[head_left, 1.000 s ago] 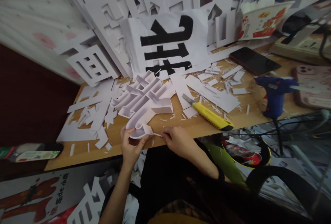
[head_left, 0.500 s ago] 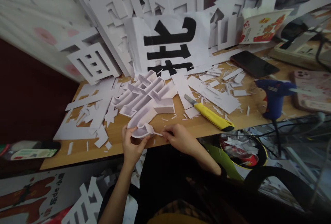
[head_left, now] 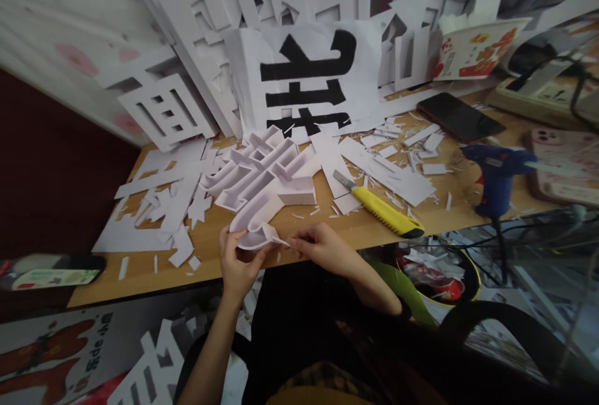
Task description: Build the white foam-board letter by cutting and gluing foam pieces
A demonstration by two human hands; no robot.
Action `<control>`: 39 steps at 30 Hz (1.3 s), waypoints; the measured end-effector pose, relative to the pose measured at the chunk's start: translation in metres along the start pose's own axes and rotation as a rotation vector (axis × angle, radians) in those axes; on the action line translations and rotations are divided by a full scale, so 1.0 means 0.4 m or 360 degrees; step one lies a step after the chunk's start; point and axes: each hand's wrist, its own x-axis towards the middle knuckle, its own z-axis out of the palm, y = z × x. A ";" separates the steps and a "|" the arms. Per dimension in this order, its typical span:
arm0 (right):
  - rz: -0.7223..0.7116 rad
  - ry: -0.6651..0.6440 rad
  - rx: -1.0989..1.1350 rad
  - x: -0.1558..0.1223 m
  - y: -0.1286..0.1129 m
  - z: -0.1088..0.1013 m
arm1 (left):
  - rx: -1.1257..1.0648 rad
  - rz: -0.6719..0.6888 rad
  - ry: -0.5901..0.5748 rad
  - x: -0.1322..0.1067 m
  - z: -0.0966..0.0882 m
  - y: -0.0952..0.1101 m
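A white three-dimensional foam-board character [head_left: 262, 174] lies on the wooden desk [head_left: 219, 249], its near curved tip over the front edge. My left hand [head_left: 238, 265] is closed around that curved tip from below. My right hand [head_left: 322, 248] pinches a thin white strip [head_left: 279, 242] that sticks out from the tip's right side. A yellow utility knife [head_left: 381, 211] lies just beyond my right hand with its blade out.
White offcuts and scraps cover the desk. Cut-out boards and a printed black character sheet [head_left: 309, 77] lean at the back. A blue glue gun [head_left: 496, 174] stands right, a dark phone [head_left: 458, 117] behind it, a bin [head_left: 440, 271] below the desk edge.
My right hand has crept a little left along the strip toward the tip. My left hand keeps its hold. The view shifted slightly.
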 end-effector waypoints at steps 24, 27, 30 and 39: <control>-0.0176 0.0602 -0.0318 0.003 0.020 0.077 | 0.0109 0.0170 -0.0024 -0.007 -0.002 0.023; -0.0188 0.0608 -0.0304 0.005 0.025 0.078 | 0.0127 0.0176 -0.0059 -0.006 -0.005 0.023; -0.0180 0.0602 -0.0298 0.008 0.025 0.078 | 0.0155 0.0174 -0.0069 -0.005 -0.007 0.022; -0.0143 0.0529 -0.0272 0.013 0.025 0.067 | 0.0211 0.0202 -0.0148 -0.009 -0.009 0.009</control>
